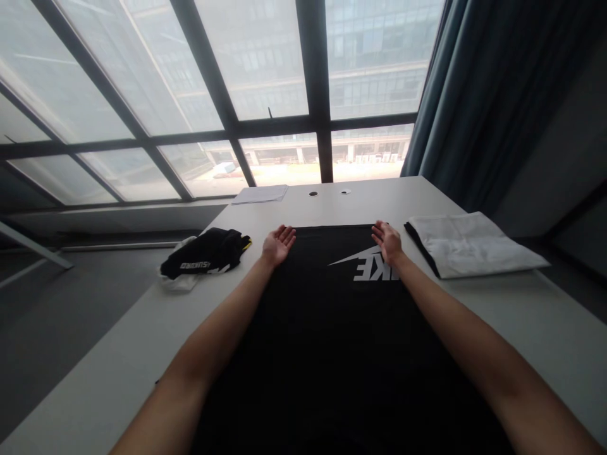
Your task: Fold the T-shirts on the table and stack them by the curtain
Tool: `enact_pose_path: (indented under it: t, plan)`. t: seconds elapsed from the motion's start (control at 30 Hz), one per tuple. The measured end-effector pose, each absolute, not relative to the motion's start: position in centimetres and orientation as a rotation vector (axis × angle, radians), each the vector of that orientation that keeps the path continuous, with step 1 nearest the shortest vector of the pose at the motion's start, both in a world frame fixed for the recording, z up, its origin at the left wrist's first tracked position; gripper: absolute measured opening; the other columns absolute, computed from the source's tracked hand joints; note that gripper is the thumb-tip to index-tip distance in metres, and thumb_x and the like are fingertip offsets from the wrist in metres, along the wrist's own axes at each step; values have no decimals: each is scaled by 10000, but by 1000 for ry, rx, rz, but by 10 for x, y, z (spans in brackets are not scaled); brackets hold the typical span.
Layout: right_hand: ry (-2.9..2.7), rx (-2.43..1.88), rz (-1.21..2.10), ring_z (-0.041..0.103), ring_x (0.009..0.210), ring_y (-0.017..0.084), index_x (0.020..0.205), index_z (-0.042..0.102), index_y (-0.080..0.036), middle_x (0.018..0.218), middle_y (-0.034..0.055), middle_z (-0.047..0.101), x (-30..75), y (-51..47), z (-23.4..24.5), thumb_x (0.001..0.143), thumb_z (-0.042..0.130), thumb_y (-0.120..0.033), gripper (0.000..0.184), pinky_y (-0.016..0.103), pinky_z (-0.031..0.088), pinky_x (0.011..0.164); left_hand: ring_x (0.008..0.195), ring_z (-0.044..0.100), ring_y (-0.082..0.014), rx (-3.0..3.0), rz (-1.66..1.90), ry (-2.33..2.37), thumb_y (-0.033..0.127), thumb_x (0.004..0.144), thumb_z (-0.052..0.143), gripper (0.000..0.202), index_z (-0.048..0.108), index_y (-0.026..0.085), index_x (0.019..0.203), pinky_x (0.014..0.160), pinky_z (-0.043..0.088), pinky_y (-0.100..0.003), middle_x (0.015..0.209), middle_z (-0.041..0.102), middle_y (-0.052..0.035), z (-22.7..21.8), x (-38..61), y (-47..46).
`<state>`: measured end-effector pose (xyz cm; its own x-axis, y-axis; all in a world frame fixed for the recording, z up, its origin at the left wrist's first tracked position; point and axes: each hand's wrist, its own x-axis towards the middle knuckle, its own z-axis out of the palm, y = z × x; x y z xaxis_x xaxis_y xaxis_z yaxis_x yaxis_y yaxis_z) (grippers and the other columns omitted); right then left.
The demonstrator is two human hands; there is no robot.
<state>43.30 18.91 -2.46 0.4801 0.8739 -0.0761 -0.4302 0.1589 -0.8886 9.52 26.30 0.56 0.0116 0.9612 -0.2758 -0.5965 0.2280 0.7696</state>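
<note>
A black garment (332,328) with a white logo lies spread flat on the white table (545,341) in front of me. My left hand (279,244) rests at the garment's far left corner, palm turned up, fingers spread and holding nothing. At the far right corner is my right hand (387,241), fingers stretched out over the cloth beside the white logo (365,265); it grips nothing. Both forearms reach out along the garment's two sides.
A folded white cloth over a dark one (469,243) lies at the right. A crumpled black garment with white lettering (206,254) sits at the table's left edge. A sheet of paper (260,194) lies at the far edge by the window. A curtain (478,95) hangs at the right.
</note>
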Motion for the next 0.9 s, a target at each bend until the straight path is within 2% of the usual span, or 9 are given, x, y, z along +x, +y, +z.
enact_pose_path:
  t: [0.07, 0.13, 0.23, 0.3, 0.4, 0.5, 0.67, 0.77, 0.9]
  plan:
    - [-903, -1194, 892, 566, 1247, 251, 1045, 695, -199, 1275, 107, 644, 405, 156, -22, 846, 594, -264, 233, 474, 356, 1155, 1221, 630, -272, 963, 1091, 996, 224, 947, 555, 242, 677, 196, 1154, 1062, 487, -440, 1227, 694, -134, 7, 101, 217]
    - [-1416, -1345, 628, 508, 1321, 291, 1136, 707, -223, 1342, 112, 616, 382, 109, -26, 863, 590, -294, 305, 511, 294, 1193, 1355, 517, -300, 1489, 917, 1013, 286, 872, 696, 262, 721, 241, 1129, 1165, 372, -458, 1284, 681, -93, 3, 99, 160]
    - [-1835, -1367, 369, 338, 1466, 315, 1392, 582, -283, 1539, 92, 456, 360, 34, -41, 924, 559, -359, 475, 545, 230, 1219, 1510, 259, -286, 2103, 620, 998, 422, 917, 647, 478, 584, 357, 1386, 1249, 80, -521, 1544, 466, -24, -9, 83, 79]
    - [-1990, -1378, 336, 283, 1497, 318, 1465, 509, -300, 1593, 81, 382, 355, -3, -52, 943, 543, -376, 529, 568, 213, 1219, 1533, 181, -279, 2349, 393, 1015, 455, 976, 546, 521, 456, 395, 1486, 1240, 38, -555, 1624, 323, -3, -18, 70, 44]
    - [-2070, -1407, 344, 300, 1491, 315, 1456, 520, -271, 1592, 97, 384, 357, -32, -53, 956, 513, -367, 509, 577, 233, 1208, 1539, 144, -290, 2536, 241, 1056, 471, 1012, 464, 541, 370, 377, 1536, 1230, 72, -577, 1658, 225, -19, -23, 60, 21]
    - [-1928, -1465, 222, 380, 1447, 285, 1398, 572, -231, 1539, 106, 461, 378, -46, -37, 965, 471, -329, 456, 517, 278, 1204, 1542, 127, -292, 2595, 315, 1079, 478, 1020, 440, 564, 331, 352, 1558, 1230, 85, -574, 1662, 215, -33, -13, 65, 14]
    - [-1543, -1891, 62, 586, 1224, 297, 1245, 667, -171, 1268, 161, 657, 465, -82, -21, 886, 507, -256, 402, 434, 416, 1100, 1523, 214, -294, 2536, 381, 914, 462, 996, 503, 531, 433, 344, 1509, 1235, 107, -559, 1618, 337, -48, 13, 107, -11]
    - [-1464, -2214, 177, 649, 1125, 321, 1154, 703, -146, 1172, 193, 697, 517, -116, -29, 852, 568, -305, 367, 404, 475, 992, 1494, 293, -313, 2507, 318, 765, 423, 976, 546, 474, 534, 313, 1437, 1228, 150, -569, 1566, 430, -74, 15, 148, -37]
    - [-1470, -2407, 308, 684, 1007, 323, 1043, 710, -157, 1097, 181, 715, 544, -154, -39, 769, 687, -400, 367, 369, 502, 825, 1496, 299, -274, 2566, 300, 529, 387, 998, 504, 481, 493, 293, 1470, 1238, 171, -530, 1565, 433, -78, 0, 202, -71]
